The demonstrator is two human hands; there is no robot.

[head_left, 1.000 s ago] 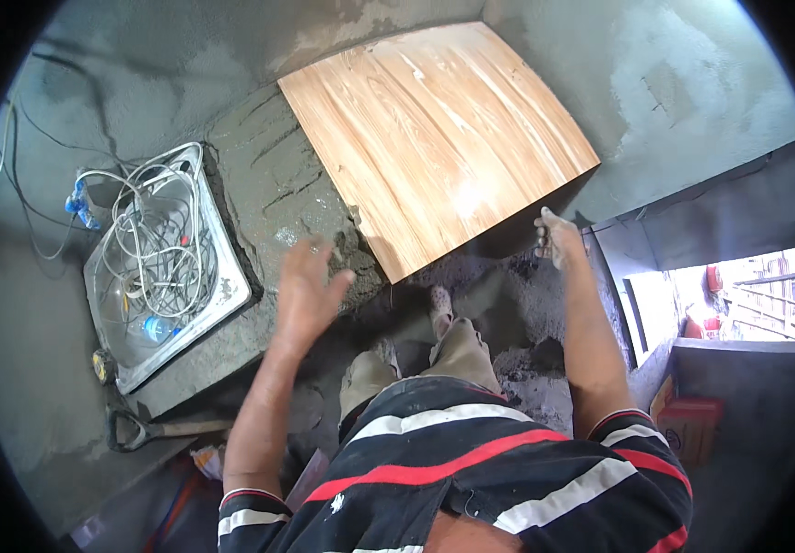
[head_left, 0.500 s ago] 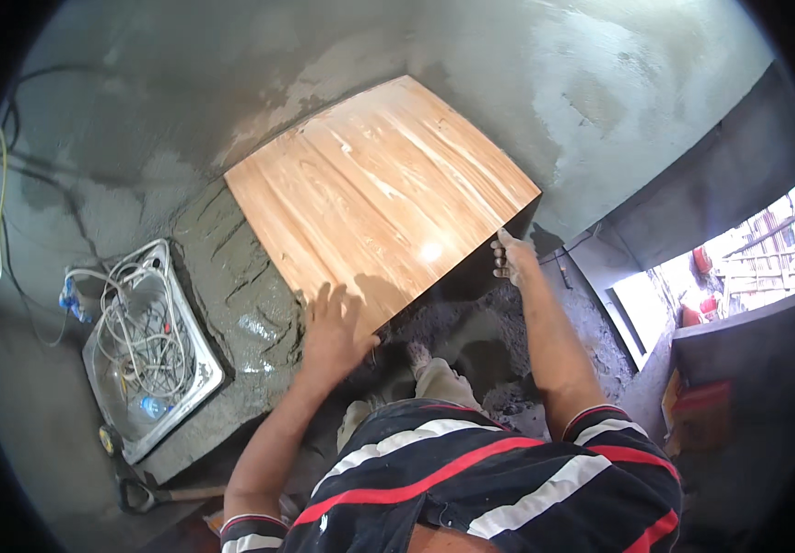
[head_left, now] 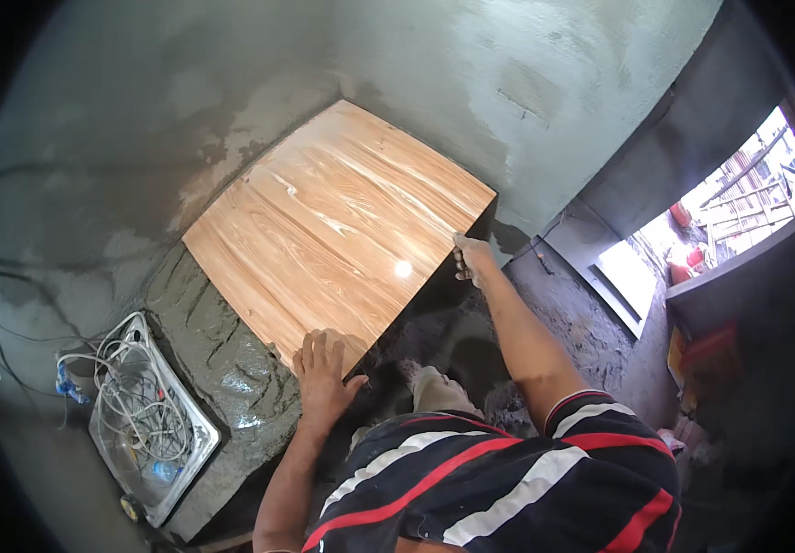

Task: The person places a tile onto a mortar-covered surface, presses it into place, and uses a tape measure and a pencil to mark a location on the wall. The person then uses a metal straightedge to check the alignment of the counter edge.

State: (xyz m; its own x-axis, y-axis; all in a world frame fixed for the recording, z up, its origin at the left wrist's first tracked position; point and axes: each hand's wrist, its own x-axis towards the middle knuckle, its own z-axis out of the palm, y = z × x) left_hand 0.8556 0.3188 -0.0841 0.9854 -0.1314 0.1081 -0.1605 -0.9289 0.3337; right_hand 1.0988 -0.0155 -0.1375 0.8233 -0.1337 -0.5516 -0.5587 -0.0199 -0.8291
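Observation:
A large square wood-grain tile [head_left: 333, 221] lies on a ledge in the corner of two plastered walls. Wet grey mortar [head_left: 222, 341] shows along its left side. My left hand [head_left: 325, 378] rests at the tile's near corner, fingers flat on its top face and thumb stretched outward. At the front right edge my right hand [head_left: 474, 258] grips the tile, thumb on top and fingers curled below the edge. What lies beneath the tile is hidden.
Left of the mortar, a metal sink basin [head_left: 208, 433] holds tangled pale cable [head_left: 139, 387]. Dark hoses hang along the left wall. A pale flat panel [head_left: 628, 281] lies on the rough floor to the right, near a bright opening [head_left: 747, 189].
The whole view has shifted, so the tile appears lower and farther left. My left hand's fingers now lie more over the tile's near corner. My right hand keeps its hold on the edge.

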